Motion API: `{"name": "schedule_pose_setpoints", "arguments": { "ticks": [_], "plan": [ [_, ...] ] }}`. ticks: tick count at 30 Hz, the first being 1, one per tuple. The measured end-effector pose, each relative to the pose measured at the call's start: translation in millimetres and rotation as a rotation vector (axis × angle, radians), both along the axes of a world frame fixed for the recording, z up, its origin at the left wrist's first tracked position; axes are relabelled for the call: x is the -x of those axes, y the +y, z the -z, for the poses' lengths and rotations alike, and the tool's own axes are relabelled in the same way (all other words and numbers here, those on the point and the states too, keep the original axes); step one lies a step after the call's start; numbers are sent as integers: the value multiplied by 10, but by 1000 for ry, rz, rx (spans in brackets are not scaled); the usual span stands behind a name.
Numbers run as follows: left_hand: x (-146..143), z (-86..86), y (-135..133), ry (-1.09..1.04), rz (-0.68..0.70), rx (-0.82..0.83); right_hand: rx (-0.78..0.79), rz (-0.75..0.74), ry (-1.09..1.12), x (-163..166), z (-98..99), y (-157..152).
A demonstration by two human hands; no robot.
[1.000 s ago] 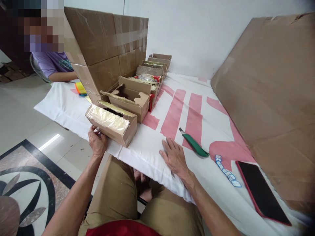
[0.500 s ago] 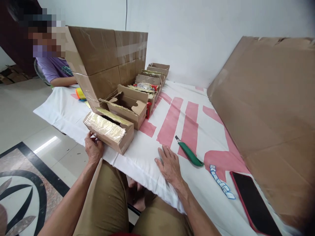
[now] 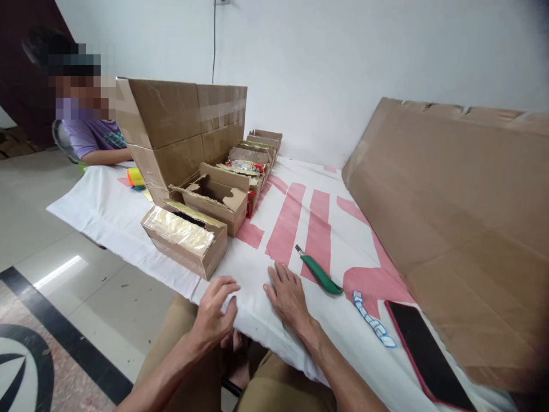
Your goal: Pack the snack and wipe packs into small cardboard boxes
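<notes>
the left hand (image 3: 214,313) is at the near edge of the table, just beyond the corner of the closest small box (image 3: 203,260), its fingers curled forward and the thumb bent towards them with a gap between — whether it touches the white cloth (image 3: 246,283) below, i cannot tell. the right hand (image 3: 288,297) lies palm down on that cloth, fingers slightly spread, the fingertips near the end of a pink stripe (image 3: 285,229). just beside it, on its right, is a green cutter (image 3: 319,274), its grey tip pointing away and to the left. the closest small box stands on the cloth near the table edge, ahead and to the left of the left hand; shiny gold tape covers its near top flap, and a dark opening shows behind that. past it an open box (image 3: 238,220) heads a row of further boxes (image 3: 266,137) running back towards the wall (image 3: 309,68), with red packaging among them. large cartons (image 3: 171,117) rise along the left of the row, and a person in a purple shirt (image 3: 88,137) sits beyond. on the right — past blue-and-white lettering (image 3: 373,323) — a phone (image 3: 426,352) lies beside a big cardboard piece (image 3: 454,229).
</notes>
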State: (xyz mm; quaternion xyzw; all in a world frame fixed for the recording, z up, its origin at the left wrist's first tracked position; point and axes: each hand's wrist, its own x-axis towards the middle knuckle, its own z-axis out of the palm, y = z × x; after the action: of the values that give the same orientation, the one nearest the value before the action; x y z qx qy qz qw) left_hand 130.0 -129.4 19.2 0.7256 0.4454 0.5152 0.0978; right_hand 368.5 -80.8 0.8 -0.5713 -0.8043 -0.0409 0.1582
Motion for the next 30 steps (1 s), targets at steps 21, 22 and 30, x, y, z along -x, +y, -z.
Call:
{"name": "schedule_pose_setpoints", "arguments": {
  "ticks": [21,22,30],
  "plan": [
    [-1136,266,1650,-202,244,287,-29,-94,330,81,198,612],
    [-1133,255,1655,-200,238,291,-15,-94,333,76,177,616],
    [-1064,155,1629,-290,207,247,39,-90,403,137,98,626]
  ]
}}
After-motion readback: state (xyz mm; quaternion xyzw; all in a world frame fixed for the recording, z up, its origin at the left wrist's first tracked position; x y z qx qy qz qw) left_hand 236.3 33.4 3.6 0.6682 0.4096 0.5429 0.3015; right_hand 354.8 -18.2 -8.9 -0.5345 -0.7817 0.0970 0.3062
